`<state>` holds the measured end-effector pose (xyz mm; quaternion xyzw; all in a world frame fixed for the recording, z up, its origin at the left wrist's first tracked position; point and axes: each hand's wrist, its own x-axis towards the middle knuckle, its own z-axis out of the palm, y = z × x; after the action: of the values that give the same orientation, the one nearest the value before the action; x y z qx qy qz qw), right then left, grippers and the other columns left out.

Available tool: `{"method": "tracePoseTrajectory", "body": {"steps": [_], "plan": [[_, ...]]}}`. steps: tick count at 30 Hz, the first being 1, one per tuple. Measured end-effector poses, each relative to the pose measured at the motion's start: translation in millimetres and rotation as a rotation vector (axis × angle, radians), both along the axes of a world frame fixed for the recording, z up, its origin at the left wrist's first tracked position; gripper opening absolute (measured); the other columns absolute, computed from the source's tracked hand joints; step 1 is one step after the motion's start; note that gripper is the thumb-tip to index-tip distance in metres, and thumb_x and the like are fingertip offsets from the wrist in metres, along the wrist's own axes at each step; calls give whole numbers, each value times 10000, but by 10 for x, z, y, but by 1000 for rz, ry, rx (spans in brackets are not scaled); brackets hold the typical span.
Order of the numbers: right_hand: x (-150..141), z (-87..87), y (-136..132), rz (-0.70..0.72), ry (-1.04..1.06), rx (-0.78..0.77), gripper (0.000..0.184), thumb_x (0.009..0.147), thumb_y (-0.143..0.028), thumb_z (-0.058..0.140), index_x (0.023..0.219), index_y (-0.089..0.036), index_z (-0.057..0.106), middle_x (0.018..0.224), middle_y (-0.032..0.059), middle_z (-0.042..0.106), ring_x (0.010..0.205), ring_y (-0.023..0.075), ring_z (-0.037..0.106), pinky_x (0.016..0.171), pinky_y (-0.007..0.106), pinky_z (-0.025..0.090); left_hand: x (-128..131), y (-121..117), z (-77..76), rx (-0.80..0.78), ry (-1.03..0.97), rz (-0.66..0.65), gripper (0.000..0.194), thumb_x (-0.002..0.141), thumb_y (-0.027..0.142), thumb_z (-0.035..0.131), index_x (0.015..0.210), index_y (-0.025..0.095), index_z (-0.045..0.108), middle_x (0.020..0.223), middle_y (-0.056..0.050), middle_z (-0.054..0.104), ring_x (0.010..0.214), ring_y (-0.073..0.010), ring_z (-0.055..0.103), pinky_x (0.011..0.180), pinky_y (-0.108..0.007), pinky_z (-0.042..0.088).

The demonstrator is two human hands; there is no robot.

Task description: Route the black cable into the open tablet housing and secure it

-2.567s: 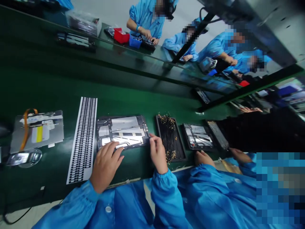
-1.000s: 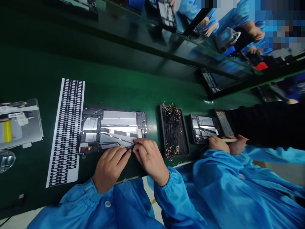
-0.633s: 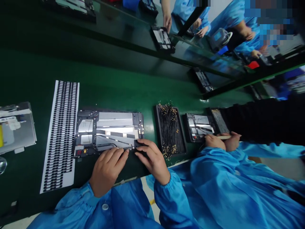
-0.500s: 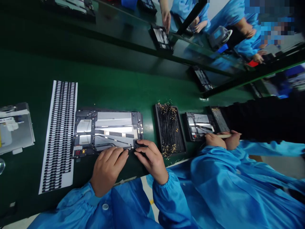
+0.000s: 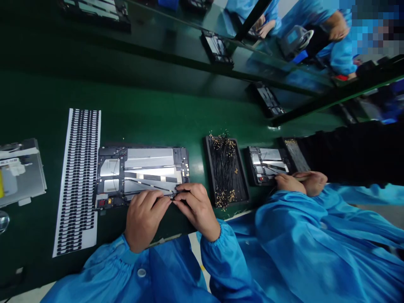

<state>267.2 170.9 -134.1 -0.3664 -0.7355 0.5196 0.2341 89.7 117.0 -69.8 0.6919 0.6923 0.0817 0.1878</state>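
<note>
A black tablet frame (image 5: 142, 176) with silver panels and thin cables lies flat on the green bench mat (image 5: 158, 122). My left hand (image 5: 143, 221) and my right hand (image 5: 197, 210) meet at its lower edge. My right fingertips pinch a thin black cable with a small gold end (image 5: 172, 196), and my left fingertips sit right beside it. Whether the left hand grips the cable is hidden. To the right stands a black tray of gold-tipped black cables (image 5: 224, 172).
A sheet of black stickers (image 5: 77, 181) lies left of the frame, with a silver panel (image 5: 22, 172) beyond it. A co-worker's hands (image 5: 299, 183) work at a smaller tablet frame (image 5: 268, 166). A black sleeve (image 5: 347, 155) lies across the right. More blue-clad workers sit across the bench.
The view has shifted, so the bench items sit further left than in the oldest frame. My hands have closed together, and my right fingertips have moved left along the frame's lower edge to the cable end.
</note>
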Motion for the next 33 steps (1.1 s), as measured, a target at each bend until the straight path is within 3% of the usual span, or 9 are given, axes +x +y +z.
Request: {"method": "tracePoseTrajectory", "body": {"steps": [25,33], "plan": [[8,7,-18,9,-47,33,122,955,-159,631,1074,-188,632,1191,61,629,1097,190,557,888,374,426,10,-5,17,-17,-3,15,101,909,125,648,942,215,679,924,-21,609,885,-200,532,766,-355,378],[-3,31,-58,-12,-78,158,138,964,-159,618,1101,-171,633,1183,72,663,1106,193,587,886,378,473,0,-15,10,14,-7,-1,100,907,130,663,983,194,655,974,-19,641,938,-202,558,794,-361,406]]}}
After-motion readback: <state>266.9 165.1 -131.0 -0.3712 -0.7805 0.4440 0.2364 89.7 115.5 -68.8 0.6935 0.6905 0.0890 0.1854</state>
